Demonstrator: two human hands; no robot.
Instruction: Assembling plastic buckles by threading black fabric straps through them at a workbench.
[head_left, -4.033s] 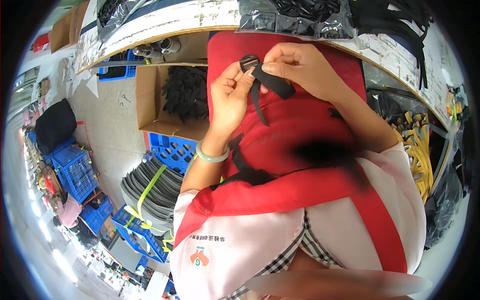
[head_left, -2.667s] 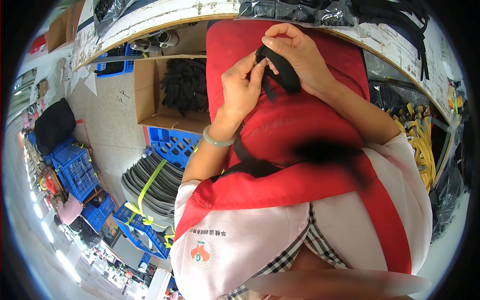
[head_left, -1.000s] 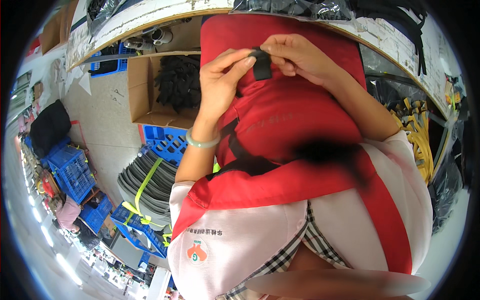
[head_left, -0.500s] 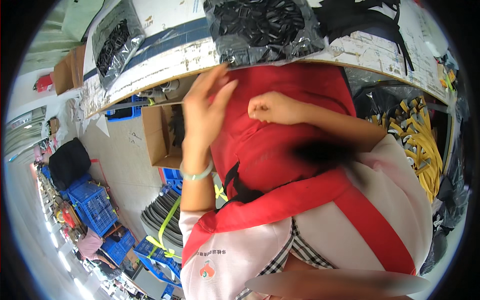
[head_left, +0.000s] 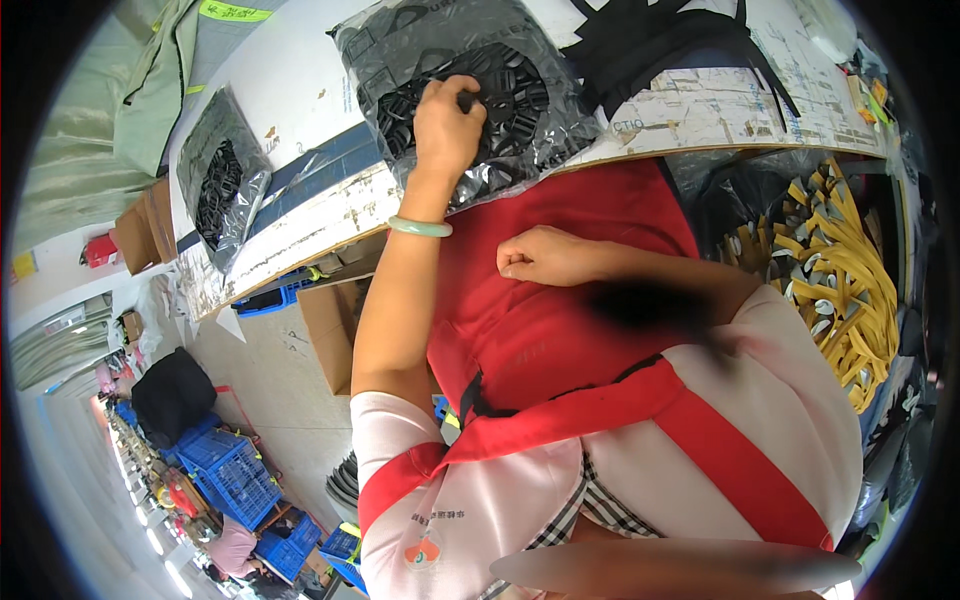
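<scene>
On the table edge ahead of me lies a clear plastic bag (head_left: 385, 45) full of small black plastic buckles (head_left: 515, 110). My left hand (head_left: 447, 128), with a pale green bangle on its wrist, is in over the pile. Its fingers are curled down and close on a black buckle between thumb and forefinger. In front of my red apron (head_left: 570, 330), my right hand (head_left: 543, 256) hangs with its fingers folded into a loose fist. What that fist holds, if anything, is hidden.
A smaller bag of black pieces (head_left: 222, 185) lies farther left on the worn white table (head_left: 300, 205). Black straps (head_left: 670, 50) lie on the right. Yellow webbing strips (head_left: 840, 290) fill the space below them. A cardboard box (head_left: 325, 330) and blue crates (head_left: 232, 475) stand lower left.
My left hand has moved forward from in front of the apron onto the buckles in the bag, and its fingers have closed. My right hand keeps its curled shape near the apron.
</scene>
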